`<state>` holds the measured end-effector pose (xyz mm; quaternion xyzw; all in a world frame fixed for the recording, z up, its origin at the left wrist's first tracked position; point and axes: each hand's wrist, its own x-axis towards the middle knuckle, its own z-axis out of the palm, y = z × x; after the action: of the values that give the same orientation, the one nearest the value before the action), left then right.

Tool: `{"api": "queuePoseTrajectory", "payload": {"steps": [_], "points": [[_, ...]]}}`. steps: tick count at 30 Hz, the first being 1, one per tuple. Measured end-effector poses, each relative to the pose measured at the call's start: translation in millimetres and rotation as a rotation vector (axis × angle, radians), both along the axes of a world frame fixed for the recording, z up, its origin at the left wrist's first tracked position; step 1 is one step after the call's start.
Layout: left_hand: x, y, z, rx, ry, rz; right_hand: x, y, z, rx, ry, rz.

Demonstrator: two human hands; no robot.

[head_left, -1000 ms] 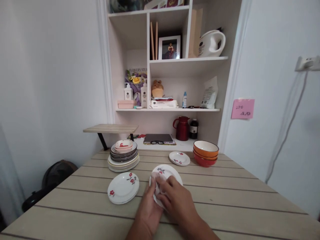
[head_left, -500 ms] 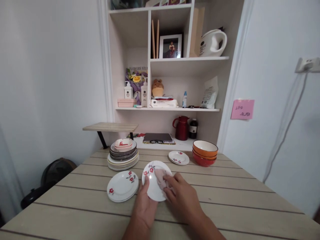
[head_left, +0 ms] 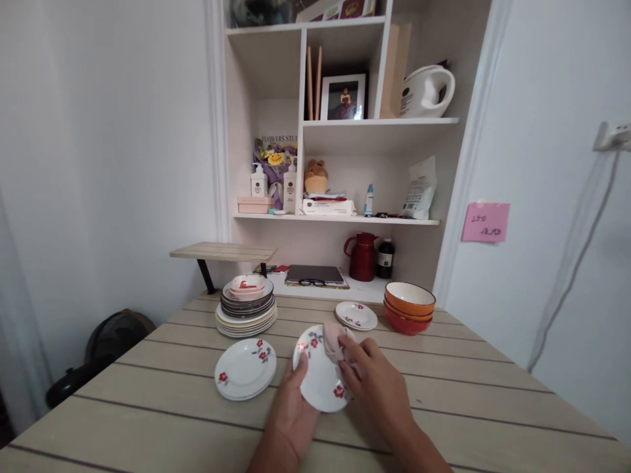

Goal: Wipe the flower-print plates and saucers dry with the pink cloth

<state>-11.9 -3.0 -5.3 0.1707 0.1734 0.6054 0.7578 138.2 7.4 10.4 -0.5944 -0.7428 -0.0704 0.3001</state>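
A small white plate [head_left: 320,378] with red flowers is tilted above the table in front of me. My left hand [head_left: 294,404] grips its left edge, thumb on the face and the other fingers underneath. Closed around a pale pink cloth [head_left: 334,341], my right hand [head_left: 377,381] presses it on the plate's upper right rim. To the left lie flowered plates [head_left: 245,369], one on another. Smaller flowered plates [head_left: 355,316] rest beyond my right hand.
A tall stack of plates [head_left: 246,316], topped by pink-edged dishes [head_left: 247,285], stands at the back left. Orange and red bowls [head_left: 409,309] are nested at the back right. Behind the wooden table [head_left: 162,407] are a red jug [head_left: 362,256], a dark bottle [head_left: 385,258] and a laptop [head_left: 315,274].
The cloth has moved from the middle of the plate up to its upper right rim. The plate has shifted slightly right, uncovering a flower at its lower right. My view has also shifted a little.
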Motion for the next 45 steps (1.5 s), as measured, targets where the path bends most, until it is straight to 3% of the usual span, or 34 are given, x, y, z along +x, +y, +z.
{"api": "queuePoseTrajectory", "payload": {"steps": [4, 9, 15, 19, 22, 27, 33, 37, 41, 45], "points": [[-6, 4, -1.6, -0.021, -0.004, 0.106, -12, -5, -4, -0.048, -0.056, 0.082], [3, 4, -11.6, -0.003, 0.032, -0.027, -28, -11, -7, -0.011, -0.106, 0.226], [7, 3, -9.8, 0.016, -0.007, -0.044, -6, -1, -1, 0.000, -0.020, 0.033], [-4, 7, -7.8, -0.014, -0.042, 0.116, 2, 2, -3, -0.053, -0.043, -0.018], [-8, 10, -11.3, -0.038, -0.050, 0.145, -10, -3, -6, -0.104, -0.080, 0.062], [1, 9, -17.4, -0.055, -0.001, 0.008, -31, -10, -7, -0.090, -0.123, 0.221], [9, 6, -15.7, -0.059, 0.020, -0.072, -8, -1, -1, -0.051, -0.004, 0.049], [-2, 10, -15.5, -0.038, -0.051, -0.024, -1, 1, -3, -0.089, -0.025, -0.012], [-9, 14, -18.1, -0.058, -0.047, 0.061, -17, -5, -9, -0.127, -0.080, 0.097], [-1, 13, -18.9, -0.059, 0.001, -0.007, -29, -9, -9, -0.102, -0.090, 0.219]]}}
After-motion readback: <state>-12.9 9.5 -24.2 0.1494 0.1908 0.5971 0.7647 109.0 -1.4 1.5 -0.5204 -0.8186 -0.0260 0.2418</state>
